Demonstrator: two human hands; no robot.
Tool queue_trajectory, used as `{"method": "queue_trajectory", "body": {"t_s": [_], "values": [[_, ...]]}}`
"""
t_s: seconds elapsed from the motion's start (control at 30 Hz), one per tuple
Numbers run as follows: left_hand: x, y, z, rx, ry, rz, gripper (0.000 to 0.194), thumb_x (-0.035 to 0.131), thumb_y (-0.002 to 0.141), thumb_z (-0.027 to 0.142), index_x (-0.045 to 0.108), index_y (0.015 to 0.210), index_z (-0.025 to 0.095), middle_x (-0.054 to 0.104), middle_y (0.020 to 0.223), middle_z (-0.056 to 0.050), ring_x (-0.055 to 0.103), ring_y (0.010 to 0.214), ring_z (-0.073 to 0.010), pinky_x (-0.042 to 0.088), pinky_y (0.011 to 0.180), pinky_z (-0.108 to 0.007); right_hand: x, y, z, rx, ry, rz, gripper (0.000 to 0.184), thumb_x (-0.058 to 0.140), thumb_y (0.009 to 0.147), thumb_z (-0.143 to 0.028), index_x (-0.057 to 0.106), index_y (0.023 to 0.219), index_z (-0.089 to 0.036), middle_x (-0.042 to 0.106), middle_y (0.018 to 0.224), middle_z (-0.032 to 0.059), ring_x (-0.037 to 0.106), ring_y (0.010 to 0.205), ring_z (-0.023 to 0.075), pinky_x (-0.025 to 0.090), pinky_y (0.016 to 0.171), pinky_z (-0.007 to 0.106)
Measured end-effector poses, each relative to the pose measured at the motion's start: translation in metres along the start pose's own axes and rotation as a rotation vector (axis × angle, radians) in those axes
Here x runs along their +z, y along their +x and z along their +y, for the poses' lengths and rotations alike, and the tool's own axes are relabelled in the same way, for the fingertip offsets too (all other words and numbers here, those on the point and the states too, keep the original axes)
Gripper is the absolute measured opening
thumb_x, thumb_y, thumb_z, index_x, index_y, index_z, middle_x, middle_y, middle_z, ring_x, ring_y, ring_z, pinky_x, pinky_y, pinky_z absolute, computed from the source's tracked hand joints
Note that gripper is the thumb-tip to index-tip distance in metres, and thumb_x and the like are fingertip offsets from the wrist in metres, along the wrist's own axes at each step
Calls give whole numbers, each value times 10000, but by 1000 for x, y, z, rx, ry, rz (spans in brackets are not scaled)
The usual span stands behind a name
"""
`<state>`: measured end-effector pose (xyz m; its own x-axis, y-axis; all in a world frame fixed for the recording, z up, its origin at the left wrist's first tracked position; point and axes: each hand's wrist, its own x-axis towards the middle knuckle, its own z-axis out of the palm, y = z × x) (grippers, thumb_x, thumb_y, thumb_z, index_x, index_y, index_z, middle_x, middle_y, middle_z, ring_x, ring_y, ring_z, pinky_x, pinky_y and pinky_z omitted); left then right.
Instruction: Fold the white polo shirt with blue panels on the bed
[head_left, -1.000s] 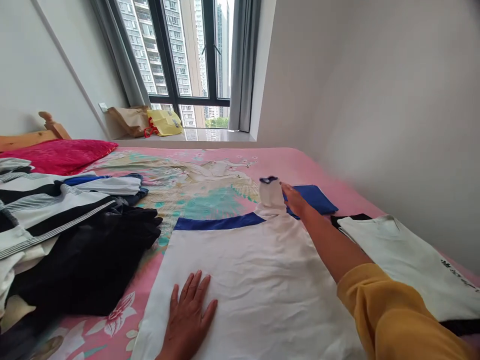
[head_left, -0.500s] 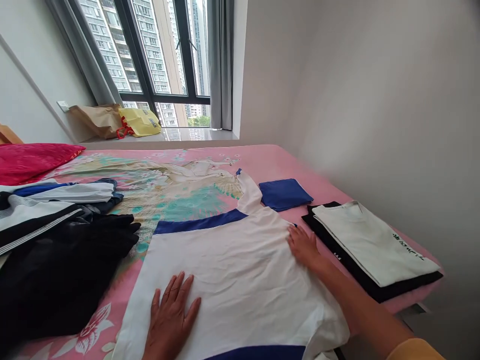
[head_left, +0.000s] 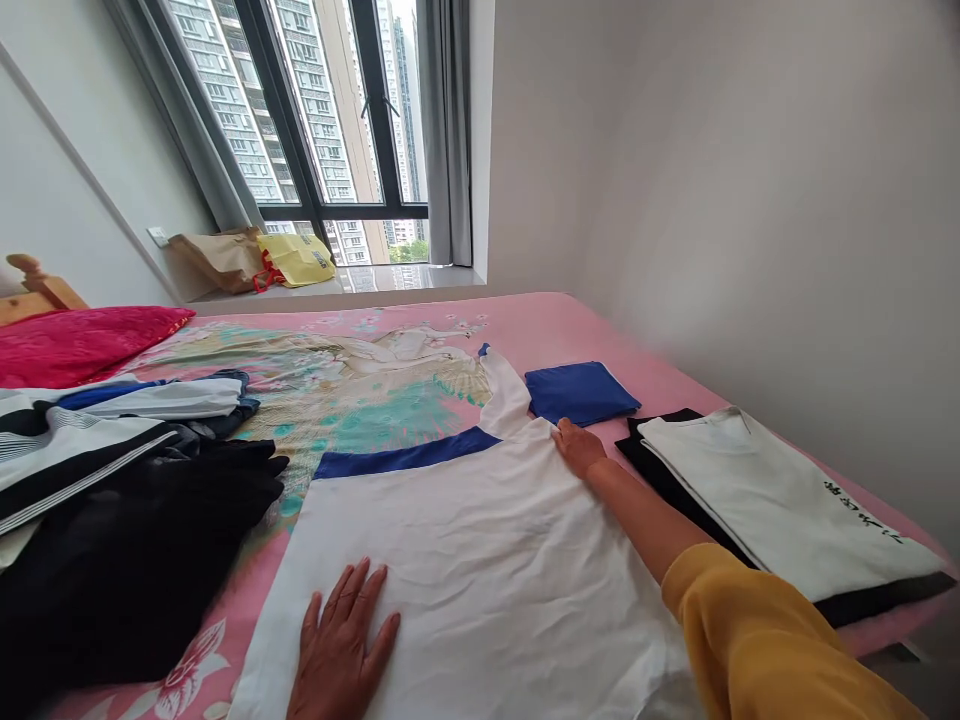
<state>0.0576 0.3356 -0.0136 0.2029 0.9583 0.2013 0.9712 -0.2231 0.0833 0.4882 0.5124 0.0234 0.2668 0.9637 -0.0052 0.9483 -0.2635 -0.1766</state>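
Observation:
A white shirt with blue trim (head_left: pixel 465 550) lies spread out on the bed, a blue band along its far edge. One narrow white part of it, tipped with blue, reaches away toward the window. My left hand (head_left: pixel 341 640) rests flat on the shirt's near left part, fingers spread. At the shirt's far right edge, my right hand (head_left: pixel 579 447) has its fingers closed on the fabric; the fingertips are partly hidden. Just beyond that hand lies a folded blue garment (head_left: pixel 581 392).
A folded white shirt with black lettering (head_left: pixel 780 500) lies on a black garment (head_left: pixel 675 510) at the right, near the wall. Black clothing (head_left: pixel 135 560) and a striped garment (head_left: pixel 90 455) are heaped at the left. Bags (head_left: pixel 296 258) stand on the window sill.
My right hand has moved away from me and left along the shirt's edge, its fingers now closed on the fabric. My left hand stays flat. The view has shifted slightly.

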Motion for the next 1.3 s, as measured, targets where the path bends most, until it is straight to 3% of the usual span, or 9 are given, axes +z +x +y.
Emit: {"method": "queue_trajectory", "body": {"t_s": [0.17, 0.3, 0.47, 0.57, 0.77, 0.93, 1.03, 1.17, 1.3], "values": [[2, 0, 0, 6, 18, 12, 529, 387, 867, 475, 428, 1355, 274, 370, 1461, -34, 301, 1356, -219, 134, 1116, -456, -1, 8, 15, 67, -14, -40, 356, 303, 942, -413, 473, 1126, -160, 635, 1024, 150, 613, 923, 254, 421, 770, 370], [1, 1, 2, 6, 22, 19, 530, 388, 867, 471, 435, 1350, 258, 378, 1457, -43, 304, 1353, -221, 136, 1114, -458, -18, 5, -2, 88, -13, -29, 386, 318, 935, -388, 495, 1155, -124, 594, 1108, 205, 574, 1032, 278, 423, 819, 402], [1, 3, 4, 9, 23, 19, 524, 378, 870, 460, 439, 1345, 246, 388, 1451, -52, 295, 1355, -216, 129, 1112, -464, -15, -90, -37, -218, 3, 90, 492, 268, 937, -437, 354, 1372, -223, 338, 1458, 73, 228, 1367, 188, 180, 1104, 349], [0, 3, 5, 1, 21, 23, 522, 365, 876, 453, 437, 1345, 235, 387, 1452, -58, 277, 1363, -215, 122, 1113, -463, 13, -167, -17, -600, 24, 52, 562, 351, 896, -495, 329, 1406, -259, 274, 1497, 38, 165, 1393, 237, 73, 1132, 462], [-5, 4, 8, -8, -4, 7, 526, 348, 880, 454, 437, 1344, 223, 384, 1452, -69, 280, 1360, -224, 125, 1108, -480, 28, -231, 75, 52, -99, 22, 593, 331, 876, -464, 347, 1405, -196, 276, 1491, 79, 244, 1369, 269, 229, 1075, 533], [-6, 4, 10, -29, -22, -6, 533, 342, 875, 460, 423, 1353, 238, 372, 1461, -53, 264, 1366, -210, 112, 1113, -472, 3, -238, 63, -142, -21, 275, 490, 326, 906, -427, 458, 1313, -189, 350, 1453, 96, 247, 1364, 263, 299, 1053, 472], [-6, 3, 10, -45, -14, 2, 535, 329, 878, 466, 421, 1354, 240, 372, 1460, -51, 258, 1369, -205, 106, 1115, -466, 17, -254, 57, -296, 30, 378, 462, 388, 901, -397, 429, 1315, -198, 361, 1439, 102, 263, 1351, 274, 304, 1048, 475], [-4, 4, 9, -34, -15, 3, 534, 333, 876, 475, 436, 1342, 236, 383, 1452, -58, 268, 1364, -210, 113, 1114, -465, 51, -281, 93, -47, 156, 578, 568, 455, 851, -519, 455, 1249, -114, 534, 1223, 180, 467, 1163, 298, 402, 941, 463], [-3, 4, 9, -32, -18, 15, 531, 330, 880, 476, 428, 1344, 238, 371, 1459, -60, 269, 1363, -215, 127, 1106, -480, 47, -289, 120, 127, 175, 490, 535, 484, 798, -600, 605, 1034, -135, 626, 1024, 146, 552, 985, 286, 408, 899, 439]]}}
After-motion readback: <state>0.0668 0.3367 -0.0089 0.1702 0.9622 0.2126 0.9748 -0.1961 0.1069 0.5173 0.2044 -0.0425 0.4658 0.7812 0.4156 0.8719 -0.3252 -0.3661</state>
